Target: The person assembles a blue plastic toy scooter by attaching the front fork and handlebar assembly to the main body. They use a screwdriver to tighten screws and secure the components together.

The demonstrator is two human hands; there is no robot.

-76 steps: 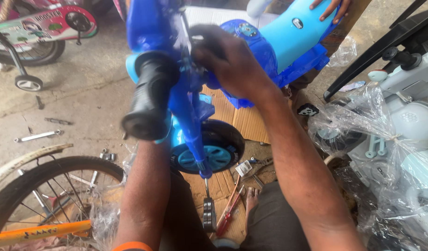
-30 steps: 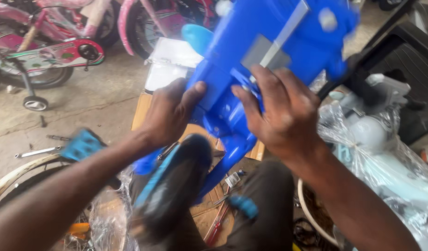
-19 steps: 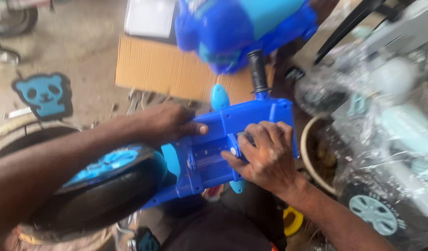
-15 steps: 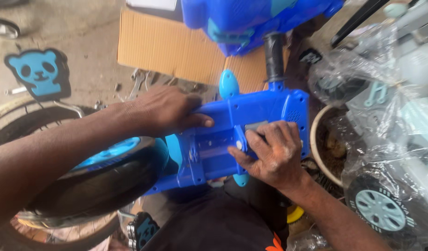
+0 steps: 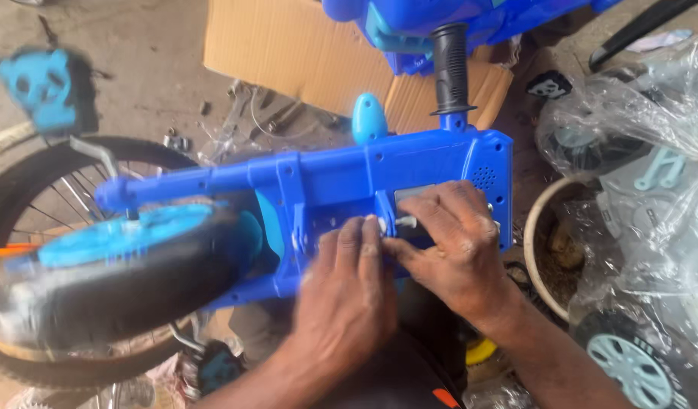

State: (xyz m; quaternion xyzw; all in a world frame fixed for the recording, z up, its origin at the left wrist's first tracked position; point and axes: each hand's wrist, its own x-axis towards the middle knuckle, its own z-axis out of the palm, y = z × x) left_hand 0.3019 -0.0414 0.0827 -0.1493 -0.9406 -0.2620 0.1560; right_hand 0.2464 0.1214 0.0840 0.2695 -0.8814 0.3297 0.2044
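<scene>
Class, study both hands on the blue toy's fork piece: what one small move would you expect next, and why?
Probably a small pinch and twist or push of the small white part into the blue plastic fork piece. Both the left hand and right hand have fingertips meeting at it, beside the grey panel, with the black wheel resting sideways.
</scene>
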